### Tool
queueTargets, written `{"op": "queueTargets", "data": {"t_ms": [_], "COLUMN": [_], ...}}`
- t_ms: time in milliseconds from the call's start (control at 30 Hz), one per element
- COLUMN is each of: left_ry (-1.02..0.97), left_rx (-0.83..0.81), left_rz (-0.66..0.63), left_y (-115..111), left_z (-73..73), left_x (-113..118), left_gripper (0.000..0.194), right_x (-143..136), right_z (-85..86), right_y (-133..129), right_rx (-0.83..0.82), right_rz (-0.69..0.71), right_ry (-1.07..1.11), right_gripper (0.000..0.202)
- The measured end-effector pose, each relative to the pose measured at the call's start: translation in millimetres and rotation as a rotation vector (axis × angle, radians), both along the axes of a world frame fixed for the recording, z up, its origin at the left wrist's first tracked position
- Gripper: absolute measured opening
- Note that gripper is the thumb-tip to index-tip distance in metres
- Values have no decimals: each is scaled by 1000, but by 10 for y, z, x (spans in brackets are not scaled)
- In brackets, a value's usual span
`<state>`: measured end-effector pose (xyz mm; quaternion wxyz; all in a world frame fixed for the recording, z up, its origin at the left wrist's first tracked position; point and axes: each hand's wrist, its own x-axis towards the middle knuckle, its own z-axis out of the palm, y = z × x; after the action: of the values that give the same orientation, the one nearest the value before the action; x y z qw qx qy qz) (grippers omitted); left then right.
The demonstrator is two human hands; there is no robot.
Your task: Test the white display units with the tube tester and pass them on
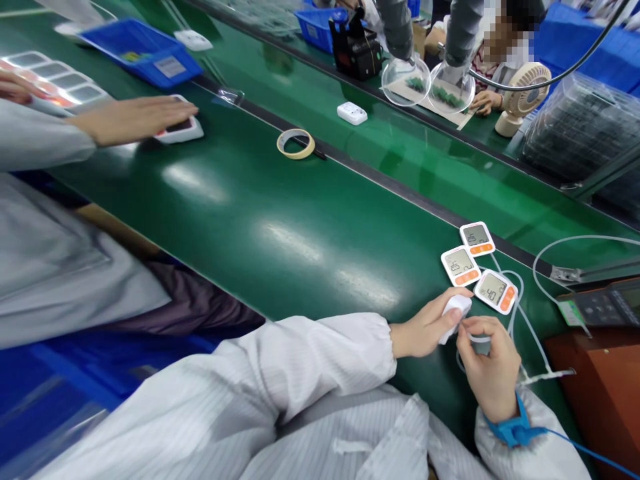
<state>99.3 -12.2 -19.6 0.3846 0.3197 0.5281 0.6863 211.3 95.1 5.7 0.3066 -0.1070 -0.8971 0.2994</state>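
Observation:
My left hand (429, 325) grips a small white plastic device (457, 311), tilted so that its front is hidden. Close beside it, my right hand (493, 363) pinches a thin white tube (481, 339) at the device's lower edge; whether its end is plugged in cannot be seen. Just beyond my hands lie three white digital monitors with grey screens and orange buttons: a near one (495, 292), a left one (461, 266) and a far one (477, 239). Their screens show digits. A blue wrist strap (517, 427) with a cord circles my right wrist.
White tubing joins a T-shaped connector (547, 377) near a brown-orange box (600, 393) at right. A tape roll (296, 144) lies by the dark rail of the green bench (260, 200). At left, a co-worker's hand (135, 119) covers another device near a blue bin (145, 53).

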Motion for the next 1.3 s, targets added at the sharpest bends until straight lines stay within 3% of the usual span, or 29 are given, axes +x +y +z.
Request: {"op": "queueTargets", "data": {"t_ms": [300,633,767,900,967,1067,1167,1233,1300], "left_ry": [36,120,31,-127,-213,-238,-198,-114,-21], "left_rx": [-27,-5,50,81,83,72,42,16,2], "left_rz": [28,-24,-90,-141,-92,151,298,246,136], "left_y": [0,-10,-29,-49,-39,-1,27,22,0], "left_z": [7,-28,35,100,109,81,34,22,36], "left_x": [0,-35,-104,-189,-229,-271,-275,-263,-262], "left_gripper": [69,61,59,61,66,71,72,72,67], "right_x": [-2,13,2,7,5,10,37,56,66], "right_z": [11,33,73,45,-1,-76,-122,-134,-140], "right_y": [-13,-28,3,88,140,181,141,92,63], "right_rx": [22,50,-43,-266,-377,-353,-307,-359,-412], "right_rz": [19,34,69,38,-51,-193,-58,105,157], "right_ry": [1,-48,-30,-49,-10,171,84,-118,-240], "right_gripper": [16,12,11,6,18,37,38,50,65]}}
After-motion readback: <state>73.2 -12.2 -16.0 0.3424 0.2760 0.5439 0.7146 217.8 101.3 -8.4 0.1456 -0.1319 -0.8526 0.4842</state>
